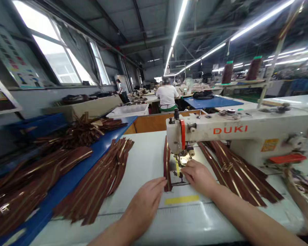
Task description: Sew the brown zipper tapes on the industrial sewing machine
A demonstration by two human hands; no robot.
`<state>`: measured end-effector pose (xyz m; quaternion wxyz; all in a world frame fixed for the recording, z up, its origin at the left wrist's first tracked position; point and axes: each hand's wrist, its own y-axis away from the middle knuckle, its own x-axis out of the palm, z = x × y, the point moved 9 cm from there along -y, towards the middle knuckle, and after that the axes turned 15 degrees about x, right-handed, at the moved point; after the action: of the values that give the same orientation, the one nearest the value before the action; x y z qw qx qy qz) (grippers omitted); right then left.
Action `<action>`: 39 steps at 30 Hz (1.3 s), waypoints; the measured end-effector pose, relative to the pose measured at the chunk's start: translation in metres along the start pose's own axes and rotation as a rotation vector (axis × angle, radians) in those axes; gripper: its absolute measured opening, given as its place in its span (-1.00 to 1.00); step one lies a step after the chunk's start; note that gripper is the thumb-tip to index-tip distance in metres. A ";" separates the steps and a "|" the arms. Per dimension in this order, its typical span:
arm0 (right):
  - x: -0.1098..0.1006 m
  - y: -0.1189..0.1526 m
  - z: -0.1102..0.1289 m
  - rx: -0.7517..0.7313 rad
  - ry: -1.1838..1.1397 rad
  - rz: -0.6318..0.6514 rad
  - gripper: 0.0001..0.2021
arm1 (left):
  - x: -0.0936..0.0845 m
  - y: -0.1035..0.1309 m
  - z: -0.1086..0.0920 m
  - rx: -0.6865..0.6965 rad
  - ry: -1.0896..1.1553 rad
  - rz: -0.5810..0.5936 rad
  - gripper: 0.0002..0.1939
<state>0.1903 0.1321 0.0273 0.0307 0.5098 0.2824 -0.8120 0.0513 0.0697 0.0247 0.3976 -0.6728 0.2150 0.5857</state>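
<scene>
A brown zipper strip (167,164) lies lengthwise on the pale table, left of the needle of the sewing machine (205,128). My left hand (149,194) rests by the strip's near end with its fingertips on the edge, fingers together; whether it grips the strip is hard to tell. My right hand (196,174) is at the needle area, fingers bent together beside a yellow piece (177,167); what its fingertips hold is too small to make out. Fanned brown zipper strips (100,181) lie left of my left hand, and more zipper strips (236,171) lie under the machine arm.
A blue surface (74,181) along the left carries heaped brown zippers (33,184). Two thread cones (227,72) stand behind the machine. A yellow tape strip (181,199) marks the table's front. Ahead, a person in white (167,95) sits facing away; another person stands near the windows.
</scene>
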 end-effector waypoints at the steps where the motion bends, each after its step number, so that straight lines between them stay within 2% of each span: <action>1: -0.001 0.001 0.002 0.002 0.021 0.000 -0.83 | 0.000 -0.015 0.005 0.025 -0.014 0.027 -0.58; 3: -0.003 0.003 0.008 0.005 0.043 -0.003 -0.82 | 0.001 -0.042 0.014 0.074 -0.037 0.085 -0.57; 6: -0.008 0.014 0.017 -0.001 0.031 -0.017 -0.81 | 0.000 -0.073 0.016 0.186 -0.029 0.150 -0.70; 8: -0.012 0.025 0.021 0.000 -0.022 -0.020 -0.79 | -0.002 -0.083 0.014 0.218 -0.020 0.189 -0.78; 11: -0.018 0.041 0.019 0.071 -0.183 -0.004 -0.77 | -0.009 -0.083 0.010 0.172 0.008 0.210 -0.82; 15: -0.025 0.049 0.013 0.244 -0.566 0.034 -0.72 | -0.021 -0.069 -0.002 -0.012 0.120 0.161 -0.87; 17: -0.026 0.047 0.019 0.292 -0.675 0.089 -0.79 | -0.026 -0.060 -0.011 -0.102 0.200 0.119 -0.87; 19: -0.027 0.042 0.027 0.339 -0.746 0.159 -0.78 | -0.031 -0.049 -0.018 -0.179 0.266 0.084 -0.81; 21: -0.024 0.038 0.030 0.407 -0.857 0.246 -0.76 | -0.031 -0.029 -0.014 -0.332 0.442 0.068 -0.77; 23: -0.020 0.034 0.030 0.463 -0.981 0.321 -0.77 | -0.021 0.004 -0.002 -0.567 0.755 0.071 -0.73; 24: -0.018 0.031 0.028 0.483 -1.022 0.336 -0.77 | -0.017 0.021 0.003 -0.648 0.887 0.084 -0.66; 26: -0.011 0.025 0.021 0.514 -1.060 0.325 -0.79 | -0.017 0.051 0.019 -0.737 0.973 0.081 -0.53; 29: 0.012 0.013 0.013 0.549 -1.049 0.315 -0.85 | -0.018 0.087 0.045 -0.796 0.908 0.155 -0.46; 31: 0.028 0.005 0.011 0.556 -0.993 0.302 -0.91 | -0.024 0.096 0.063 -0.790 0.767 0.152 -0.50; 35: 0.049 -0.008 0.008 0.537 -0.905 0.271 -0.91 | -0.037 0.089 0.081 -0.667 0.356 0.115 -0.72; 39: 0.063 -0.009 -0.001 0.571 -0.941 0.351 -0.94 | -0.039 0.072 0.070 -0.508 -0.013 0.091 -0.85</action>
<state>0.1576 0.1552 -0.0221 0.1487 0.1209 -0.0808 -0.9781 -0.0543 0.0753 0.0415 0.1906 -0.7370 0.0885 0.6424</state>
